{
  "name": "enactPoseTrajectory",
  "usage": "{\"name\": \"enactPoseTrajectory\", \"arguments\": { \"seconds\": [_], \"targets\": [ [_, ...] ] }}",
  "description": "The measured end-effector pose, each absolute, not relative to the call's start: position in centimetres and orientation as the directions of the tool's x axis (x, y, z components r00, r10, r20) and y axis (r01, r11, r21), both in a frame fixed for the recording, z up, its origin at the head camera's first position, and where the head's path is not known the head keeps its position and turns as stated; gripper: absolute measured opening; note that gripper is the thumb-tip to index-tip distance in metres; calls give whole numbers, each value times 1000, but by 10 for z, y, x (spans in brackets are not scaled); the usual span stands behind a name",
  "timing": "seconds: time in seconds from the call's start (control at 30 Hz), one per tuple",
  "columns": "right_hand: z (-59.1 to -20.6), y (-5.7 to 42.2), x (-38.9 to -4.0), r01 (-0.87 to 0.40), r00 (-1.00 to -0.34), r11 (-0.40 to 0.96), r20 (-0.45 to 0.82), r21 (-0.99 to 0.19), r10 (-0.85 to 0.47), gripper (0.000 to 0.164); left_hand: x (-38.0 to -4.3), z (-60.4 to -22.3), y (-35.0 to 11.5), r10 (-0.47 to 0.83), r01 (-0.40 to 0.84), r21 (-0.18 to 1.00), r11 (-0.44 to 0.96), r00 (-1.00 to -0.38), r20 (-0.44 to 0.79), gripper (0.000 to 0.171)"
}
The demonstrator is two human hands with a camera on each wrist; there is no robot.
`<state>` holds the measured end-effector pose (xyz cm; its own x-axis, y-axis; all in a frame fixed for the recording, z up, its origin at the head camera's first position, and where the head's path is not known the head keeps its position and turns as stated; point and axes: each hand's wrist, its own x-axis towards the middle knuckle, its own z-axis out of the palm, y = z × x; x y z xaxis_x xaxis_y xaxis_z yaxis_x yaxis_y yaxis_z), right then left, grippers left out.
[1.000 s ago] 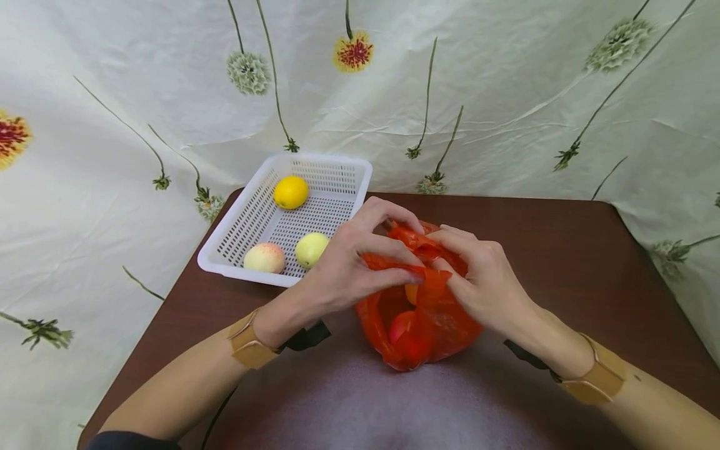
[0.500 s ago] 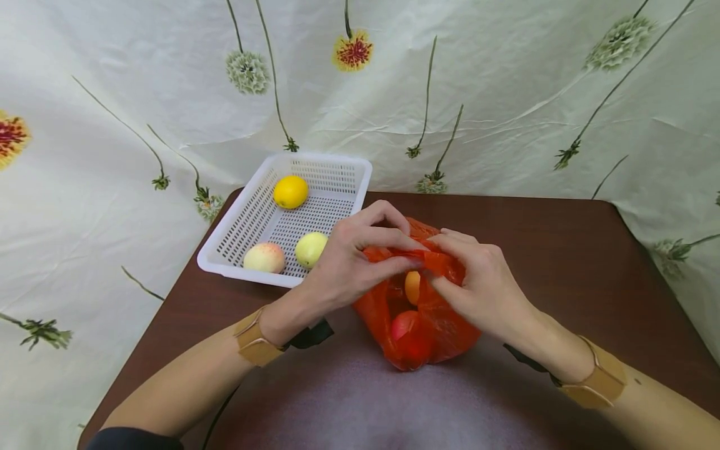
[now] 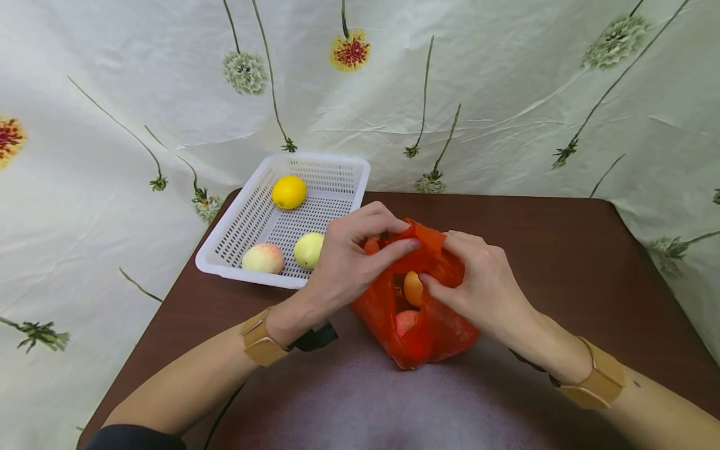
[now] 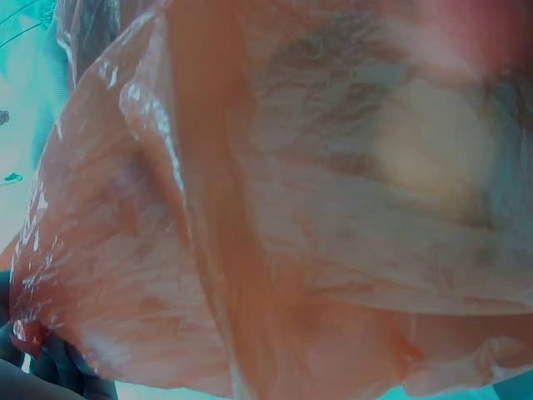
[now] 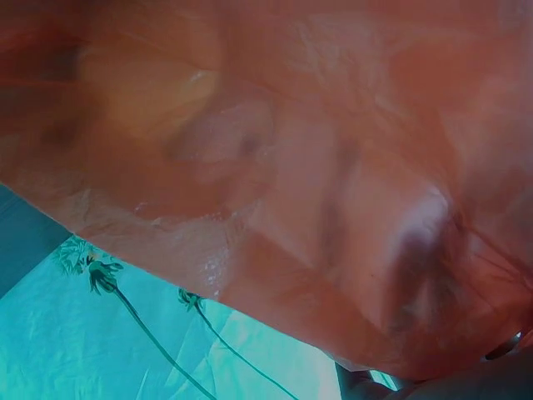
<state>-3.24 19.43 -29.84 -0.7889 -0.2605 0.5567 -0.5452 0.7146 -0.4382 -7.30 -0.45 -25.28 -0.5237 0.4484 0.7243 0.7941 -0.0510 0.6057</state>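
Observation:
A thin red plastic bag [image 3: 444, 325] stands on the table in the head view, its mouth gathered up between the two hands. Through its front gap show an orange fruit [image 3: 413, 289] and, lower, a reddish round fruit [image 3: 406, 321]. My left hand [image 3: 360, 247] pinches the bag's rim from the left between thumb and fingers. On the other side my right hand [image 3: 484, 275] grips the bag's edge, thumb at the front near the orange fruit. Both wrist views are mostly filled by the bag's translucent film, with blurred fruit shapes behind it.
Left of the bag, a white plastic basket [image 3: 210, 257] holds a yellow fruit [image 3: 289, 192], a peach [image 3: 262, 258] and a pale green fruit [image 3: 309, 250], the last partly near the left hand. Behind the dark brown table [image 3: 540, 250] hangs a flower-print cloth [image 3: 506, 75].
The thumbs have drawn apart and the bag's front rim has been lifted and turned back, so the orange fruit shows more. The basket and its fruit stay put.

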Motion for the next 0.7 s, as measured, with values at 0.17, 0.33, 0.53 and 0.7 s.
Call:
{"name": "enactPoseTrajectory", "arguments": {
  "seconds": [0.17,0.33,0.53,0.7],
  "targets": [
    [-301,195,-31,-546,-772,729,586,-413,-246,39,-72,-254,-3,413,756,654,-15,-591,693,13],
    [-302,195,-31,-563,-748,717,622,-411,-231,52,-72,-256,-1,383,707,706,34,-662,644,10],
    [-302,194,-31,-571,-731,714,647,-405,-217,63,-77,-259,0,364,637,765,92,-737,570,8],
    [-302,194,-31,-580,-719,721,655,-379,-233,74,-81,-260,1,375,579,805,129,-780,501,9]
  ]
}}
